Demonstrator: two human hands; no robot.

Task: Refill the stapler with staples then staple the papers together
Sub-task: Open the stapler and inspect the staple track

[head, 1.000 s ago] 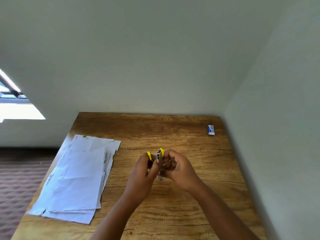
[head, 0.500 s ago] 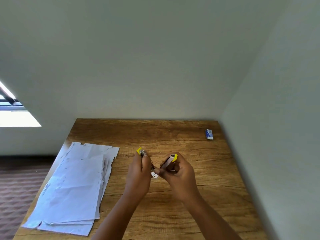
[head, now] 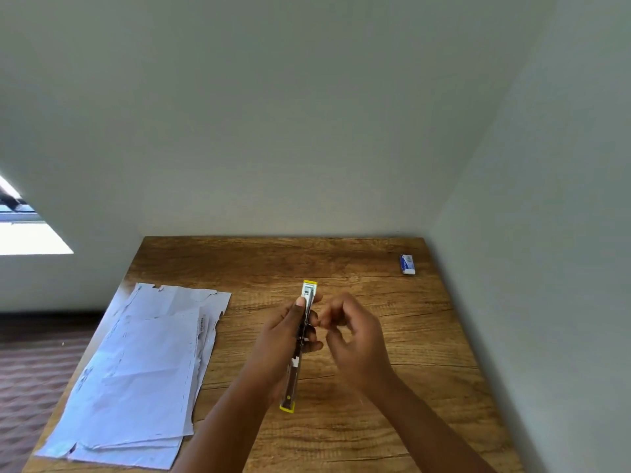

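Stapler [head: 300,339], swung fully open into one long strip with yellow tips at both ends, is held above the wooden table [head: 358,421] at the centre of the frame. It is gripped by the left hand [head: 285,343], the thumb laid along its upper part and the fingers wrapped round its middle. The right hand [head: 355,339] is kept just beside it at centre right, fingers curled loosely with their tips near the stapler; whether anything is pinched there cannot be told. Papers [head: 143,367], white with ragged edges, are spread in a loose stack at the lower left of the frame, well apart from the hands. A small blue-and-white box [head: 407,264] is seen at the table's upper right corner.
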